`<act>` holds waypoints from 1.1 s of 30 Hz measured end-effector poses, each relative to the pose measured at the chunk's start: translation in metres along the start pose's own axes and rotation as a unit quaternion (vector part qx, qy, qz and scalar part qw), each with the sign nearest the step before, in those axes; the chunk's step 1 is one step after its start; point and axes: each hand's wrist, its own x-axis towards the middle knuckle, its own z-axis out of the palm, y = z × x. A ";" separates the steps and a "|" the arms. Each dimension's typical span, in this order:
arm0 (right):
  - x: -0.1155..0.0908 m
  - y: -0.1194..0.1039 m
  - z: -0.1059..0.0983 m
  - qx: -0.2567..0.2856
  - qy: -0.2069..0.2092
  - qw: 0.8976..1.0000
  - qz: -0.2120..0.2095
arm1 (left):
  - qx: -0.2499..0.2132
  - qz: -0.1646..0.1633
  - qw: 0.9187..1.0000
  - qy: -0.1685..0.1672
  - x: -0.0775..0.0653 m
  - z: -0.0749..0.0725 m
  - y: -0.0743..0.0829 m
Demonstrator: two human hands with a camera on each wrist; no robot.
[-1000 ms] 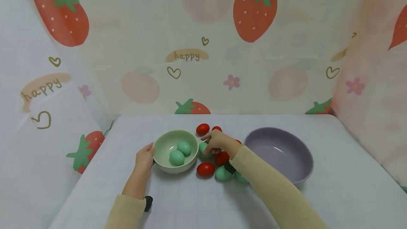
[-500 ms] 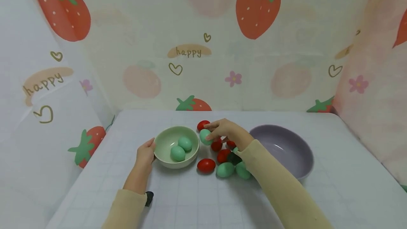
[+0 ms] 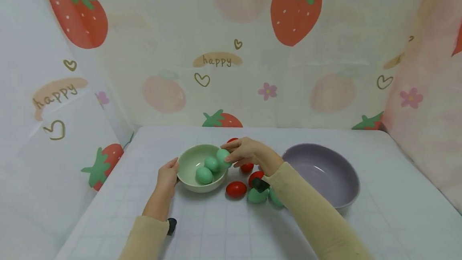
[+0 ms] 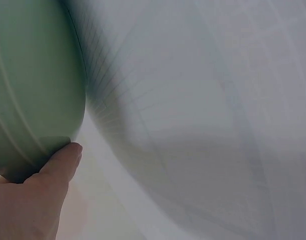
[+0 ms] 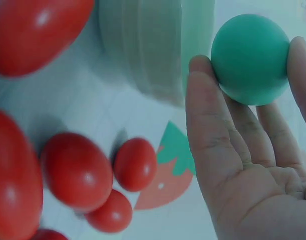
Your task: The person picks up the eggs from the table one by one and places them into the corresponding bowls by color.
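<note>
My left hand (image 3: 167, 179) grips the left side of a pale green bowl (image 3: 188, 164), its fingers also showing against the bowl's outer wall (image 4: 42, 75) in the left wrist view. Two mint green eggs (image 3: 204, 175) lie inside. Between the thumb and fingers of my right hand (image 3: 250, 151) is a third mint green egg (image 3: 223, 157), held over the bowl's right rim. The right wrist view shows this egg (image 5: 250, 60) pinched at its sides, with the palm facing the camera.
Right of the bowl lie several red eggs (image 3: 236, 189) and green eggs (image 3: 257, 196), some covered by the right forearm. A purple oval basin (image 3: 321, 187) stands further right. Behind the white table (image 3: 209, 228) hangs a strawberry-print cloth (image 3: 296, 71).
My right hand has picked up a green egg from among those on the table and carried it left to the bowl's rim. The left hand keeps its hold on the bowl.
</note>
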 end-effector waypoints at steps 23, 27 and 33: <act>0.033 0.009 0.051 -0.091 -0.083 0.992 -0.028 | -0.012 0.003 1.000 -0.003 0.002 0.006 -0.001; 0.035 0.009 0.054 -0.137 -0.107 0.984 -0.043 | -0.016 0.008 1.000 0.001 0.001 0.004 -0.001; 0.042 0.010 0.062 -0.264 -0.121 0.953 -0.083 | -0.024 0.003 1.000 0.012 0.000 0.002 -0.002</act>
